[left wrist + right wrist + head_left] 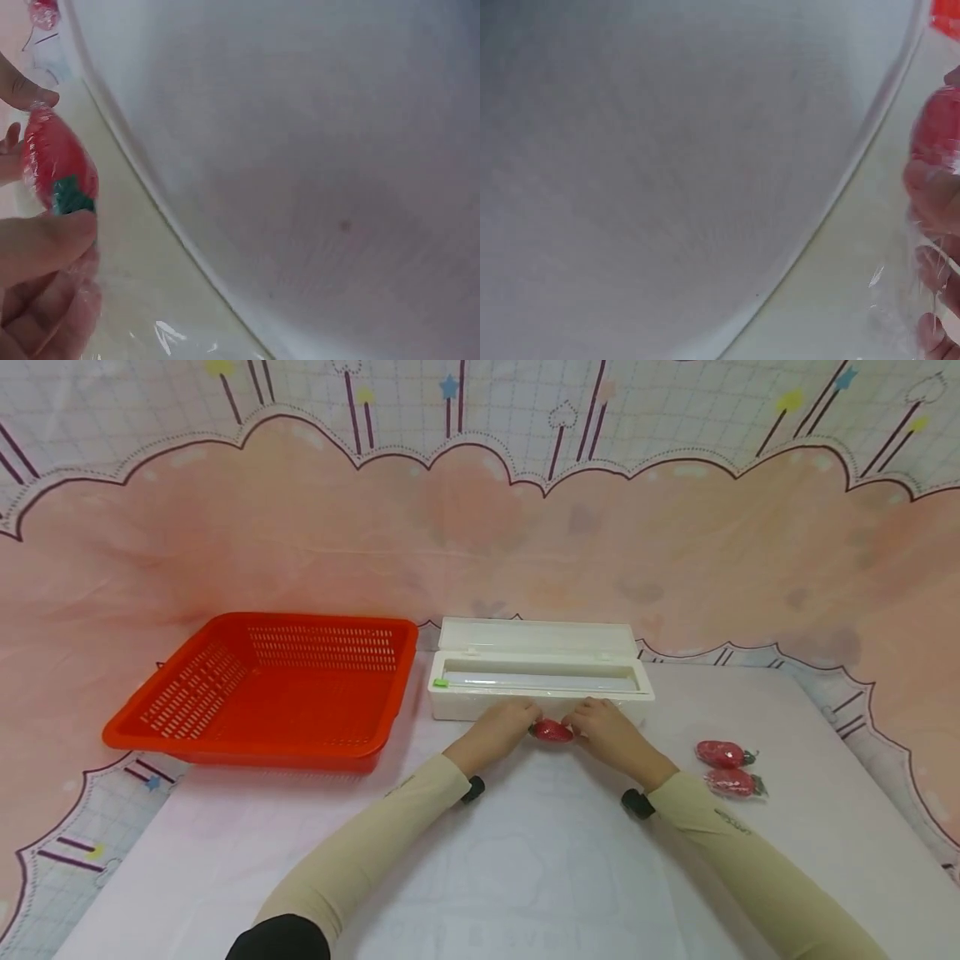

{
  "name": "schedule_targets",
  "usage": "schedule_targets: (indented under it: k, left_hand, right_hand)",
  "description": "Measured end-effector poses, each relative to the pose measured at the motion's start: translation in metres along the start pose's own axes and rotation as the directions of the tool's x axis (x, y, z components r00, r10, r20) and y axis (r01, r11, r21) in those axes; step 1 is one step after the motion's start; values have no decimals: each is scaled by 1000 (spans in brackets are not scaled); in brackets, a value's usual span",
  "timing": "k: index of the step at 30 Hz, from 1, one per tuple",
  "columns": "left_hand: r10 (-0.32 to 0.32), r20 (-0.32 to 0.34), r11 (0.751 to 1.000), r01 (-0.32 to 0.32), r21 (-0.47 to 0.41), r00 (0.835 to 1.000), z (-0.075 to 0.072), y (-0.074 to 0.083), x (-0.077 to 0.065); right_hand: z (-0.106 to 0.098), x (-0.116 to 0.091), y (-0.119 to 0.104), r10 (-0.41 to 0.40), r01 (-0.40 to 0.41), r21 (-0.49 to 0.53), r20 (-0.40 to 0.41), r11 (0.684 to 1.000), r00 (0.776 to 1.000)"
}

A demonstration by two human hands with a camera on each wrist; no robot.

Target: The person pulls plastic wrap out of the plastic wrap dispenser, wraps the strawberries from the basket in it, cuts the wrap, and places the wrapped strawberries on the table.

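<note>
A red strawberry [551, 731] with a green leafy end is wrapped in clear cling film, in front of the white dispenser box. My left hand [504, 725] pinches the film at its green end, the thumb [45, 244] lying over the leaves in the left wrist view. At the other end, my right hand [609, 731] pinches the twisted film between finger and thumb. Loose clear film [892, 300] hangs about the right fingers in the right wrist view. Behind the hands, the white cling film dispenser [540, 706] has its lid [536, 637] raised and a green slider [441, 682] at its left end.
A red plastic basket [262, 752] with slotted sides stands on the left of the white-covered table [525, 877]. Two film-wrapped strawberries, one upper [723, 753] and one lower [735, 782], lie side by side at the right. A patterned cloth [480, 527] hangs behind.
</note>
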State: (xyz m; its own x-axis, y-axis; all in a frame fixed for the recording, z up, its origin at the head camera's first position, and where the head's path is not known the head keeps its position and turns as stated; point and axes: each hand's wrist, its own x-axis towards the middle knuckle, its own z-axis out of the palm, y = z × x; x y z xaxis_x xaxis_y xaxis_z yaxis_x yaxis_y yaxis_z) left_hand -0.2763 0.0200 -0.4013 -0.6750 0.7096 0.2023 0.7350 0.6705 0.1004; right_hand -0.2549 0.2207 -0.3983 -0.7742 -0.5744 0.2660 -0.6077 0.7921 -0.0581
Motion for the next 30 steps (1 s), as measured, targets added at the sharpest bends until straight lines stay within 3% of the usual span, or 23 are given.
schedule_targets:
  k: [7, 15, 18, 22, 24, 27, 30]
  left_hand:
    - [29, 74, 999, -32, 42, 997, 4, -1, 6]
    - [-19, 162, 996, 33, -85, 987, -1, -5, 6]
    - [-53, 234, 993, 77, -94, 971, -9, -2, -3]
    - [-107, 324, 991, 127, -42, 940, -36, 0, -28]
    - [-148, 310, 988, 154, 6, 939, -54, -4, -40]
    - [-247, 213, 968, 234, 87, 945, -79, -17, -53]
    - [-349, 128, 931, 329, 158, 928, -97, -34, -55]
  right_hand:
    - [6, 3, 0, -75, 76, -115, 10, 990, 997]
    - [6, 2, 0, -69, 79, -135, 78, 988, 995]
    - [5, 0, -2, -64, 76, -153, 84, 985, 994]
    - [2, -1, -9, -54, 71, -178, 96, 982, 994]
    - [-2, -1, -13, -46, 63, -185, 92, 981, 995]
    - [-11, 3, -17, -46, 58, -185, 65, 981, 997]
    - [-18, 15, -23, -90, 92, -174, 19, 981, 996]
